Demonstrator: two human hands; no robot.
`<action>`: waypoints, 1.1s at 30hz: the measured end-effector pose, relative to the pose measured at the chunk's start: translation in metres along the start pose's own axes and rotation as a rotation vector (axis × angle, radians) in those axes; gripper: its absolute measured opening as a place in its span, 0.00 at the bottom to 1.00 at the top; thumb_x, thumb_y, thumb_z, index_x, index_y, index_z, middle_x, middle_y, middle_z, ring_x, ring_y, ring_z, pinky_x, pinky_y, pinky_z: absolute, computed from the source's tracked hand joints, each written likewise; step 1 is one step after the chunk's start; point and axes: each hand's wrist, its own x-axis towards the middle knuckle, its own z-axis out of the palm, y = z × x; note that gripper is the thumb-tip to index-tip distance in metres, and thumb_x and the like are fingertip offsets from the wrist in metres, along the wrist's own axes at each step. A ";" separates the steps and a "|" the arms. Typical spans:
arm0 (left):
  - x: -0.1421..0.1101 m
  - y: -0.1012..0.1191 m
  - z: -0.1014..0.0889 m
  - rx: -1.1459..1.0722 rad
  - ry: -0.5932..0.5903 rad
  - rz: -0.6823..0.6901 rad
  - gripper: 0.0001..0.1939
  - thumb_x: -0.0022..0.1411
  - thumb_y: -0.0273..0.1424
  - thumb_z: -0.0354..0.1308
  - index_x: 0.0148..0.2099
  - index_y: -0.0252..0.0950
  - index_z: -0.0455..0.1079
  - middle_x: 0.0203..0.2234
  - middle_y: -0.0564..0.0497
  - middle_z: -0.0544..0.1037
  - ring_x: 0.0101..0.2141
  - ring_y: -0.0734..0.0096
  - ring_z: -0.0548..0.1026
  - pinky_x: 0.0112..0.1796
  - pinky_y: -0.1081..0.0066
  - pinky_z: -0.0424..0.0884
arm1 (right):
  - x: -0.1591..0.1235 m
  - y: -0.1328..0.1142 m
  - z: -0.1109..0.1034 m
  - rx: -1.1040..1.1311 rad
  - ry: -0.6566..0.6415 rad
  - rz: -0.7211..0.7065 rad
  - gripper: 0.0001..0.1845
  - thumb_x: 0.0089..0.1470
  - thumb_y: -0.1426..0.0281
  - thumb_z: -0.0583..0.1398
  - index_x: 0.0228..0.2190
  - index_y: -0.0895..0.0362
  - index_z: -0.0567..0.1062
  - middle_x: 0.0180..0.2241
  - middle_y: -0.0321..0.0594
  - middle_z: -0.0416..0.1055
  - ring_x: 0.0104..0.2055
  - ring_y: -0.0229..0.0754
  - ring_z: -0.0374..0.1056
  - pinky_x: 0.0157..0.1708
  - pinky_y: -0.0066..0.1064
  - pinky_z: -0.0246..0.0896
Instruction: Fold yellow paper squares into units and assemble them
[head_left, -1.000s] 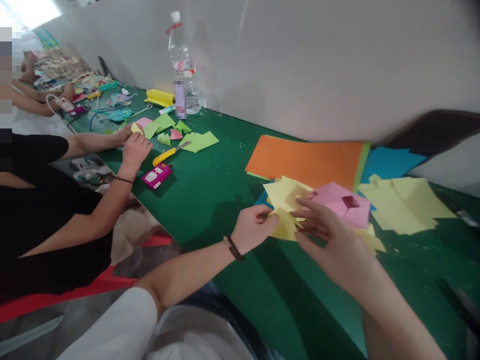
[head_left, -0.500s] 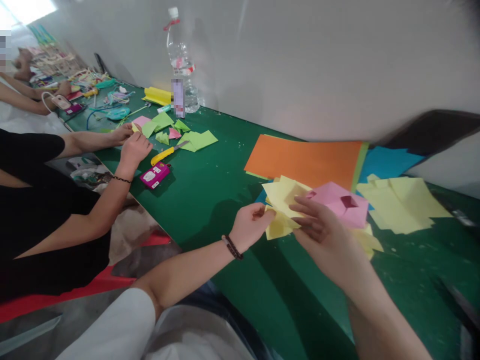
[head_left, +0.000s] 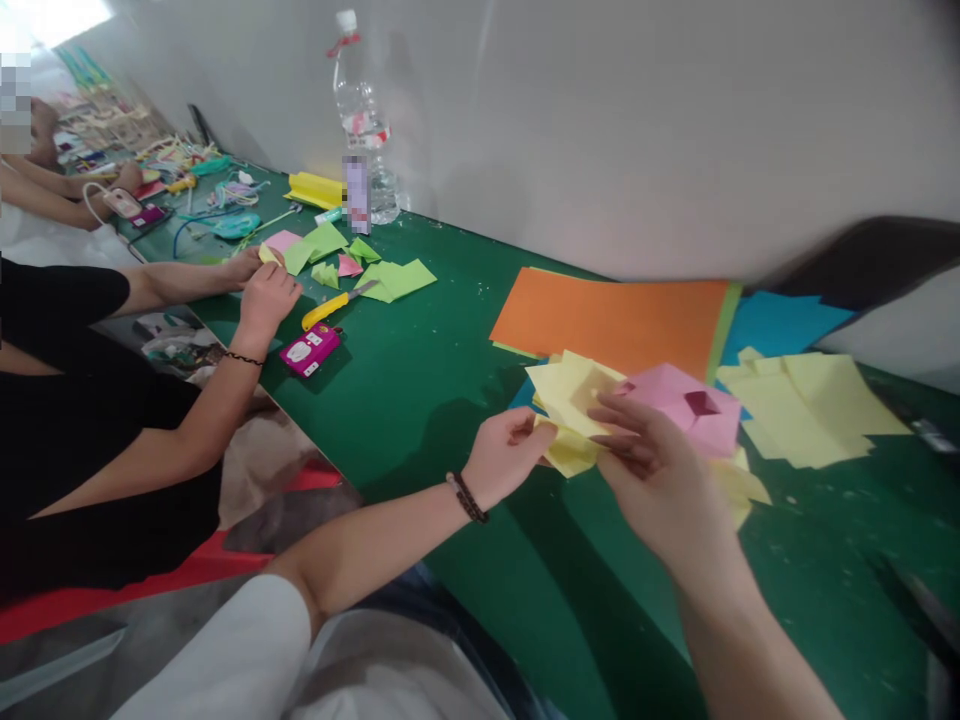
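Observation:
My left hand (head_left: 506,450) pinches the left edge of a small folded yellow paper (head_left: 571,450) between thumb and fingers. On the paper's right edge, my right hand (head_left: 660,470) closes its thumb and fingers; its palm hides part of the fold. Just behind lie pale yellow sheets (head_left: 566,390), partly covered by my fingers. A pink folded paper shape (head_left: 675,400) with a diamond-shaped hole sits behind my right hand. More yellow paper (head_left: 742,485) pokes out beside my right wrist.
An orange sheet (head_left: 607,315) lies along the wall, with blue paper (head_left: 787,325) and yellow sheets (head_left: 814,410) to its right. At left, a co-worker's hands (head_left: 266,285) fold paper near a yellow utility knife (head_left: 330,310), a purple box (head_left: 310,348) and a water bottle (head_left: 364,130).
The yellow paper between my hands has tilted and looks shallower, its lower left part now folded up. My right hand has shifted slightly and its fingers have closed in on the paper.

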 end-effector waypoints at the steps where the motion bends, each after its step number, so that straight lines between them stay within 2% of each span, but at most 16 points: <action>1: 0.000 -0.001 -0.001 0.019 0.003 0.022 0.14 0.56 0.40 0.59 0.27 0.34 0.65 0.22 0.54 0.70 0.26 0.74 0.72 0.29 0.74 0.69 | 0.001 0.000 0.000 0.025 0.001 0.012 0.23 0.44 0.64 0.61 0.45 0.50 0.72 0.44 0.45 0.74 0.37 0.47 0.73 0.41 0.47 0.72; 6: -0.002 -0.003 -0.002 0.193 0.047 0.222 0.11 0.59 0.37 0.57 0.29 0.34 0.68 0.25 0.52 0.72 0.28 0.73 0.71 0.29 0.74 0.67 | 0.004 0.000 -0.001 0.188 -0.025 0.087 0.23 0.40 0.65 0.63 0.43 0.49 0.73 0.41 0.43 0.75 0.40 0.47 0.73 0.43 0.46 0.72; 9: -0.003 -0.003 -0.002 0.229 0.057 0.264 0.09 0.60 0.34 0.55 0.31 0.34 0.68 0.27 0.51 0.72 0.29 0.73 0.71 0.29 0.75 0.66 | 0.002 0.000 0.000 0.168 -0.028 0.071 0.24 0.40 0.68 0.62 0.44 0.51 0.72 0.43 0.44 0.74 0.40 0.46 0.73 0.42 0.44 0.72; 15: 0.000 -0.003 -0.003 0.197 0.069 0.161 0.15 0.60 0.35 0.55 0.24 0.36 0.58 0.18 0.58 0.61 0.22 0.79 0.61 0.25 0.76 0.59 | -0.003 -0.003 0.002 0.031 -0.017 -0.013 0.23 0.47 0.66 0.61 0.47 0.53 0.71 0.47 0.47 0.72 0.36 0.42 0.73 0.37 0.39 0.74; 18: 0.002 -0.005 -0.002 0.090 0.061 0.051 0.15 0.58 0.37 0.56 0.25 0.36 0.59 0.19 0.57 0.63 0.22 0.79 0.63 0.26 0.76 0.63 | -0.005 -0.006 0.001 -0.032 -0.019 -0.053 0.21 0.48 0.65 0.61 0.46 0.53 0.72 0.45 0.46 0.73 0.35 0.42 0.73 0.36 0.38 0.74; 21: 0.004 -0.006 -0.001 -0.023 0.037 -0.058 0.15 0.56 0.40 0.58 0.27 0.35 0.62 0.22 0.55 0.67 0.25 0.75 0.69 0.27 0.74 0.68 | -0.006 -0.009 0.000 -0.148 0.001 -0.120 0.17 0.50 0.64 0.61 0.43 0.53 0.74 0.39 0.43 0.75 0.33 0.42 0.73 0.35 0.37 0.73; 26: 0.001 -0.001 0.000 -0.032 0.002 -0.069 0.19 0.57 0.46 0.58 0.29 0.34 0.64 0.24 0.54 0.68 0.26 0.76 0.68 0.27 0.75 0.67 | -0.007 -0.012 0.000 -0.306 0.026 -0.239 0.12 0.53 0.64 0.58 0.38 0.53 0.77 0.33 0.40 0.75 0.30 0.41 0.72 0.32 0.35 0.70; 30: -0.003 0.005 0.001 -0.049 -0.112 -0.064 0.22 0.54 0.50 0.60 0.30 0.34 0.66 0.25 0.53 0.69 0.28 0.75 0.70 0.31 0.72 0.69 | -0.004 -0.014 -0.003 -0.297 0.027 -0.138 0.13 0.53 0.59 0.58 0.34 0.54 0.77 0.27 0.39 0.74 0.26 0.40 0.69 0.26 0.32 0.65; 33: -0.002 0.002 0.001 -0.076 -0.186 -0.040 0.21 0.49 0.46 0.65 0.32 0.33 0.68 0.27 0.51 0.72 0.30 0.72 0.71 0.34 0.70 0.69 | 0.000 -0.016 -0.007 -0.296 0.011 -0.029 0.14 0.52 0.57 0.58 0.27 0.54 0.74 0.20 0.36 0.68 0.21 0.38 0.63 0.22 0.31 0.61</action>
